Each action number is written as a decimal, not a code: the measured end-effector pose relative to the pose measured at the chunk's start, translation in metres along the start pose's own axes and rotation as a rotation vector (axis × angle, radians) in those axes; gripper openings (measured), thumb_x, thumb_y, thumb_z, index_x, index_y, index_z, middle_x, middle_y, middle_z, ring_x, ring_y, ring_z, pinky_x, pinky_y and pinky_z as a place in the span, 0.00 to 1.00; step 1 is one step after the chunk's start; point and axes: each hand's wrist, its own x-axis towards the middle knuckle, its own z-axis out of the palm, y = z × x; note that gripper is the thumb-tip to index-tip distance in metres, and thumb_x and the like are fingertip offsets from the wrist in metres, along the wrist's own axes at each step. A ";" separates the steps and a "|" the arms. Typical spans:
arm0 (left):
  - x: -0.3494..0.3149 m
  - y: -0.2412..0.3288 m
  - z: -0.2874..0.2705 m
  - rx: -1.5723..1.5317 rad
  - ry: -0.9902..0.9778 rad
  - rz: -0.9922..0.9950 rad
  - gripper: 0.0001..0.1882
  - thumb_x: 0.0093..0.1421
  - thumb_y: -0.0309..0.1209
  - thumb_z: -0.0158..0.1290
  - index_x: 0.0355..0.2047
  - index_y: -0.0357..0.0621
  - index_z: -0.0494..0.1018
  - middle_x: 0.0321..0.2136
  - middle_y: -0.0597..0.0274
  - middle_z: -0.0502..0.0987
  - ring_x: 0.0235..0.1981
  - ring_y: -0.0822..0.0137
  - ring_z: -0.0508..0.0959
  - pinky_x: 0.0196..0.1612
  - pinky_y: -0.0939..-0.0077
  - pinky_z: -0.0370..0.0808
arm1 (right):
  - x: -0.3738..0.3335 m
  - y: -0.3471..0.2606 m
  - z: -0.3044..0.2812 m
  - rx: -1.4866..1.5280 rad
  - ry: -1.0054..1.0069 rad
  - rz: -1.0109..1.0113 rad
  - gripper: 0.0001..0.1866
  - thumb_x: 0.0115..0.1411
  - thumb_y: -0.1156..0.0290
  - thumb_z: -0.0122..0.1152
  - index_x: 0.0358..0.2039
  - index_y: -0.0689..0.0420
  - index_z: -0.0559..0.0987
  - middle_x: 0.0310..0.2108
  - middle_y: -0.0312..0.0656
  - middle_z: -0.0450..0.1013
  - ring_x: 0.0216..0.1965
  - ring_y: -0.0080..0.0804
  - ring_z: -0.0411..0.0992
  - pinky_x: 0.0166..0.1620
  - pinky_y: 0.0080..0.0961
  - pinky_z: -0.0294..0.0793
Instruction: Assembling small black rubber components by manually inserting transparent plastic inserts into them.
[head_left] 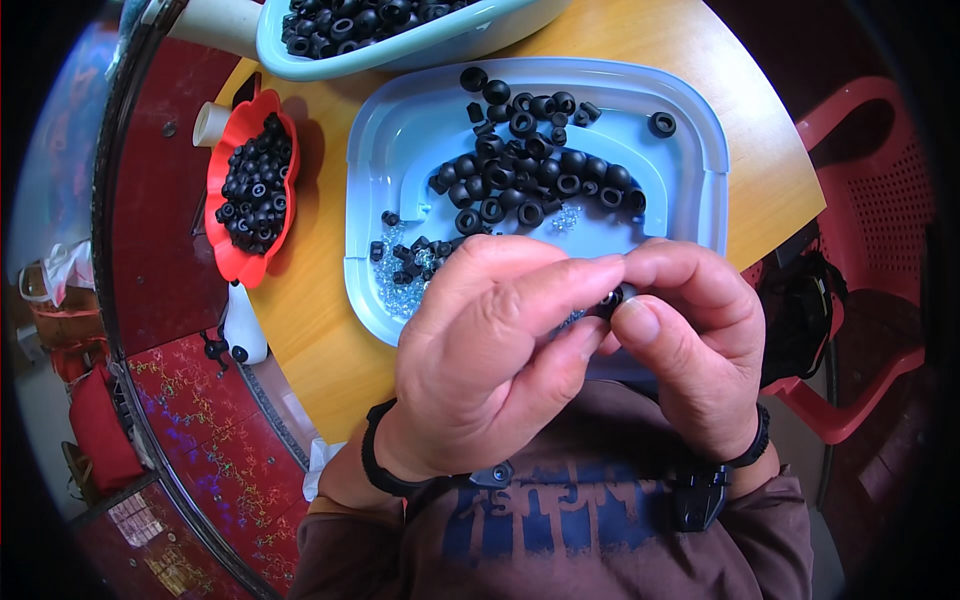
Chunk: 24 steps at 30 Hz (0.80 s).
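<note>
My left hand [490, 350] and my right hand [695, 350] meet above the near edge of a pale blue plastic tray [722, 215]. Between their fingertips is a small, shiny black round part [609, 301], mostly covered by the fingers. The right thumb and forefinger grip it from one side; the left thumb and fingertips close in from the other. Beyond the hands, a heap of hollow black round caps [530, 210] lies in the tray. Left of them are smaller black pieces [412, 268] and tiny clear bits [400, 298], with more clear bits beside the caps.
A red scalloped dish [240, 268] of small black parts stands on the wooden table [310, 330] at the left. A light blue basin [450, 48] full of black caps is at the far side. At the right is a red plastic chair [885, 175].
</note>
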 end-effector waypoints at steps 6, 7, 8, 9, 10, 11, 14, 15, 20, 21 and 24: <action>0.001 -0.007 0.001 0.061 -0.043 0.146 0.16 0.48 0.19 0.54 0.40 0.37 0.73 0.33 0.58 0.70 0.29 0.72 0.70 0.32 0.82 0.68 | -0.001 -0.002 0.003 0.107 0.043 0.022 0.10 0.57 0.74 0.55 0.38 0.65 0.72 0.31 0.41 0.71 0.29 0.22 0.69 0.34 0.17 0.70; 0.002 -0.008 0.002 0.067 -0.060 0.189 0.17 0.49 0.19 0.54 0.42 0.36 0.72 0.33 0.58 0.69 0.30 0.74 0.70 0.32 0.83 0.68 | -0.001 -0.001 0.003 0.165 0.073 0.014 0.11 0.57 0.73 0.55 0.38 0.65 0.72 0.31 0.41 0.71 0.29 0.23 0.69 0.34 0.17 0.70; 0.001 -0.006 0.002 0.061 -0.063 0.187 0.17 0.49 0.19 0.54 0.42 0.36 0.72 0.33 0.58 0.69 0.30 0.74 0.70 0.32 0.83 0.68 | -0.001 -0.003 0.004 0.163 0.079 0.016 0.11 0.57 0.73 0.55 0.38 0.65 0.72 0.31 0.41 0.71 0.29 0.23 0.69 0.34 0.17 0.70; 0.001 -0.003 0.001 0.046 -0.060 0.106 0.18 0.49 0.19 0.53 0.43 0.34 0.70 0.33 0.59 0.69 0.31 0.74 0.70 0.33 0.84 0.68 | 0.000 -0.006 0.004 0.136 0.064 0.012 0.12 0.57 0.71 0.55 0.39 0.65 0.72 0.30 0.41 0.71 0.28 0.23 0.69 0.33 0.17 0.69; 0.002 -0.001 -0.001 0.031 -0.058 0.025 0.19 0.50 0.19 0.53 0.44 0.33 0.69 0.34 0.59 0.69 0.32 0.75 0.70 0.33 0.85 0.68 | 0.000 -0.007 0.002 0.109 0.049 0.008 0.13 0.58 0.68 0.54 0.39 0.65 0.71 0.30 0.42 0.70 0.27 0.23 0.69 0.33 0.17 0.69; 0.003 -0.001 -0.003 0.025 -0.062 0.025 0.19 0.50 0.19 0.53 0.44 0.33 0.69 0.34 0.59 0.69 0.32 0.75 0.70 0.33 0.85 0.68 | 0.000 -0.006 -0.001 0.107 0.055 0.008 0.13 0.58 0.68 0.54 0.39 0.65 0.71 0.30 0.42 0.70 0.27 0.23 0.69 0.33 0.17 0.69; 0.007 -0.007 -0.012 0.006 -0.027 -0.097 0.16 0.52 0.18 0.50 0.43 0.31 0.69 0.34 0.59 0.69 0.32 0.75 0.71 0.37 0.87 0.67 | 0.000 -0.006 -0.012 -0.089 0.132 -0.238 0.18 0.62 0.60 0.47 0.40 0.66 0.69 0.26 0.44 0.70 0.22 0.24 0.67 0.31 0.22 0.69; 0.008 -0.011 -0.012 0.004 -0.028 -0.097 0.16 0.52 0.18 0.50 0.43 0.31 0.69 0.34 0.59 0.69 0.32 0.75 0.71 0.37 0.87 0.67 | 0.002 -0.003 -0.019 -0.091 0.138 -0.331 0.18 0.63 0.59 0.44 0.41 0.64 0.69 0.24 0.42 0.68 0.21 0.23 0.67 0.30 0.24 0.69; 0.020 -0.013 -0.006 0.125 -0.140 0.026 0.10 0.47 0.17 0.54 0.33 0.35 0.74 0.24 0.57 0.72 0.21 0.70 0.71 0.24 0.80 0.69 | 0.008 -0.014 -0.027 -0.192 -0.115 -0.671 0.18 0.65 0.57 0.38 0.44 0.56 0.69 0.23 0.38 0.64 0.17 0.20 0.63 0.25 0.22 0.67; 0.021 -0.014 -0.003 0.129 -0.139 0.026 0.10 0.47 0.17 0.54 0.33 0.35 0.74 0.24 0.57 0.72 0.21 0.70 0.71 0.24 0.80 0.69 | 0.009 -0.012 -0.028 -0.196 -0.072 -0.640 0.18 0.65 0.56 0.39 0.44 0.56 0.69 0.23 0.37 0.64 0.17 0.20 0.63 0.25 0.21 0.67; 0.026 -0.016 0.002 0.137 -0.184 -0.032 0.07 0.51 0.17 0.51 0.32 0.34 0.74 0.24 0.60 0.72 0.25 0.72 0.71 0.27 0.82 0.67 | 0.000 -0.015 -0.020 -0.141 0.089 -0.484 0.20 0.64 0.54 0.40 0.44 0.56 0.69 0.24 0.37 0.64 0.17 0.20 0.63 0.25 0.21 0.67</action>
